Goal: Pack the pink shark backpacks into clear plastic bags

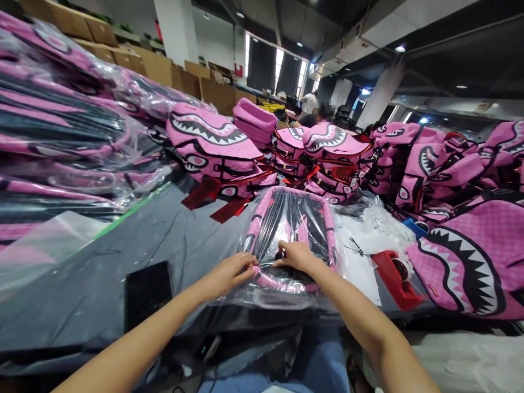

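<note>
A pink and black backpack (303,229) lies flat on the table in front of me, inside a clear plastic bag (282,297). My left hand (239,268) is at the bag's left side near its lower end, fingers closed together on the film. Over the lower middle of the backpack, my right hand (297,256) has its thumb and fingers curled in a pinch on the plastic. Whatever lies beneath those fingertips is partly hidden.
Bagged pink backpacks (61,125) are stacked high at left. More shark-mouth backpacks (213,131) stand behind, and another (470,262) lies at right. A red tape dispenser (397,281), white paper (360,262) and a black tablet-like slab (148,295) rest on the table. People (309,103) are farther back.
</note>
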`<state>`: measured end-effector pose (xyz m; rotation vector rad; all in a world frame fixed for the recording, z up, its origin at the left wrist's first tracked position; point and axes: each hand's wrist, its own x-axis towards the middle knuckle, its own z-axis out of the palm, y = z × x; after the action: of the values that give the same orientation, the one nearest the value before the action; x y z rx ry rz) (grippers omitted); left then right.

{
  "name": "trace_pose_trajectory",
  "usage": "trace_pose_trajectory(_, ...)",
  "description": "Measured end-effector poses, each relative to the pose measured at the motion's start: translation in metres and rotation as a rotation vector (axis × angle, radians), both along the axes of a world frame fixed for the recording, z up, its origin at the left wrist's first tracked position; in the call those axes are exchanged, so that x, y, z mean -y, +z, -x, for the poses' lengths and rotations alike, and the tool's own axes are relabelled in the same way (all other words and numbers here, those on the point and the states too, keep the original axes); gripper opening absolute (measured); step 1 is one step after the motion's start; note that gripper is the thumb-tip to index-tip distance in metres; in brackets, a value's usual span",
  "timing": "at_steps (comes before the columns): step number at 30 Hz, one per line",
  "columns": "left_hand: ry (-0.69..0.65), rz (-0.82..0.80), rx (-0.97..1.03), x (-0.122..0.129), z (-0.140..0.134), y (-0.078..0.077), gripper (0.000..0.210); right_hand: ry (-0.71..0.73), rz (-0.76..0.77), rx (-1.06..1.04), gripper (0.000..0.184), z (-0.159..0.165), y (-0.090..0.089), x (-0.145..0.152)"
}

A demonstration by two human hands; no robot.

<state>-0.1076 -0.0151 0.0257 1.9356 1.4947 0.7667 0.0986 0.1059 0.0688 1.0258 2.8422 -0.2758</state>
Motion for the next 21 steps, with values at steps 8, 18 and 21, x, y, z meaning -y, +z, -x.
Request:
trace_pose_trajectory(8,0.024,-0.02,0.038,0.001,-0.002,-0.006,0.041,0.497,-0.207,-0.134,0.051,-0.043,-0.02,0.069)
trace_pose_trajectory(18,0.426,0.103,0.44,-0.029,0.031,0.01,0.063,-0.11,-0.276,-0.756,0.04,-0.137,-0.052,0.079)
trace_pose_trajectory(21,0.419,0.153,0.493,-0.046,0.022,-0.001,0.072,-0.478,-0.376,-0.803,0.054,-0.213,-0.081,0.084)
